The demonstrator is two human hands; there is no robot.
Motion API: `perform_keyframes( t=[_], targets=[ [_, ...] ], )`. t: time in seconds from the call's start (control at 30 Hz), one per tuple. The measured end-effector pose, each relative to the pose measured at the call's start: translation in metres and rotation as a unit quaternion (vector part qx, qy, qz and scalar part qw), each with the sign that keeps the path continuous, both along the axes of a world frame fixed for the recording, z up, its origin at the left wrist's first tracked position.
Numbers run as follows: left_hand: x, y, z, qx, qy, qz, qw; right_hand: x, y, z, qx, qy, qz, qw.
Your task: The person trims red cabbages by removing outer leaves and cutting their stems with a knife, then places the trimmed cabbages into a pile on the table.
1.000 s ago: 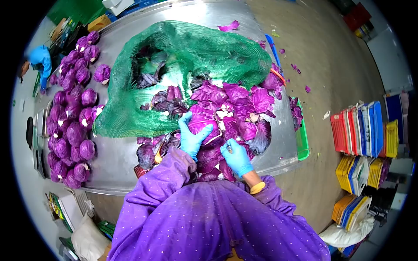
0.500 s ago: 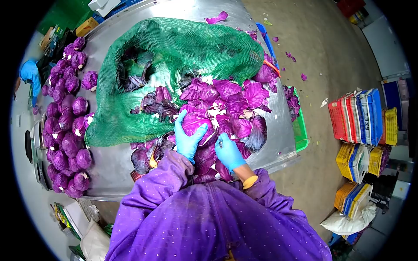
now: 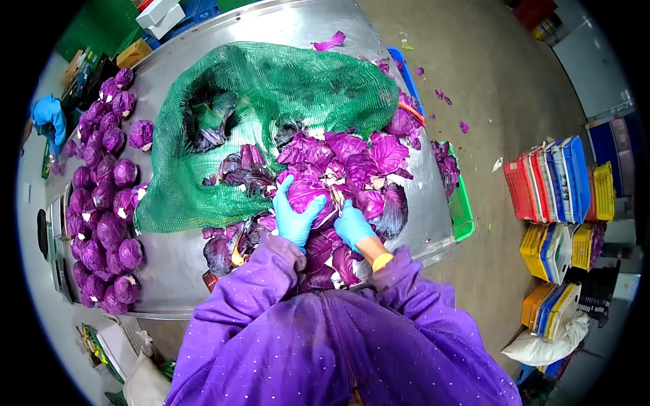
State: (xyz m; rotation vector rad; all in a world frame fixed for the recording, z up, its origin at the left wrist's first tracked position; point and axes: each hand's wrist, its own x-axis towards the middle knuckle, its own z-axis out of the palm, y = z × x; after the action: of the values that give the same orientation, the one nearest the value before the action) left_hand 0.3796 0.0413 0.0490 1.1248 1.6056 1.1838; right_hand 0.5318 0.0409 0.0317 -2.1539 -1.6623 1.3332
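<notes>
My left hand (image 3: 294, 218), in a blue glove, grips a red cabbage (image 3: 305, 191) from its left side, thumb across the front. On the cabbage's right, near its pale stem end, my gloved right hand (image 3: 354, 227) is closed; what its fingers hold is too small to make out. Loose purple cabbage leaves (image 3: 362, 169) lie heaped beyond and around both hands. Left of them are darker, wilted leaves (image 3: 220, 254). Behind the heap a green mesh sack (image 3: 291, 74) spreads over the metal table (image 3: 169, 271), with dark leaves inside it.
Several trimmed cabbage heads (image 3: 112, 230) are piled along the table's left side. A green crate (image 3: 462, 210) and a blue crate (image 3: 404, 71) hold leaves at the right edge. Stacked coloured crates (image 3: 552, 179) stand on the floor at right. Another person's blue sleeve (image 3: 49, 115) shows far left.
My right hand has moved slightly up and right beside the cabbage's stem end. My left hand keeps its grip. The whole view has shifted slightly.
</notes>
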Motion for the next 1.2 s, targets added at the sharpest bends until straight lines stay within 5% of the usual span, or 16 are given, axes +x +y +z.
perform_keyframes(
  t=[0.1,0.3,0.43,0.57,0.77,0.93,1.2],
  targets=[
    [-0.016,-0.005,0.0,-0.013,-0.158,-0.015,0.987,0.003,-0.014,0.013,-0.068,0.131,-0.069,0.987],
    [-0.042,-0.026,0.005,0.02,-0.102,-0.001,0.995,0.006,-0.012,0.043,-0.1,0.343,-0.052,0.932],
    [-0.039,-0.035,0.022,-0.009,-0.017,0.013,1.0,-0.012,-0.014,0.064,-0.081,0.354,0.016,0.932],
    [-0.053,-0.041,0.003,-0.016,-0.086,0.065,0.994,-0.005,-0.006,0.014,-0.107,0.427,-0.16,0.884],
    [-0.063,-0.055,-0.017,-0.033,-0.189,0.124,0.974,-0.008,-0.004,0.044,-0.073,0.332,-0.079,0.937],
    [-0.052,-0.058,-0.016,-0.041,-0.165,0.128,0.977,-0.045,-0.015,0.067,-0.096,0.305,0.012,0.947],
    [-0.043,-0.061,-0.026,-0.005,-0.131,0.161,0.978,-0.049,-0.008,0.039,-0.088,0.365,-0.085,0.923]
  ],
)
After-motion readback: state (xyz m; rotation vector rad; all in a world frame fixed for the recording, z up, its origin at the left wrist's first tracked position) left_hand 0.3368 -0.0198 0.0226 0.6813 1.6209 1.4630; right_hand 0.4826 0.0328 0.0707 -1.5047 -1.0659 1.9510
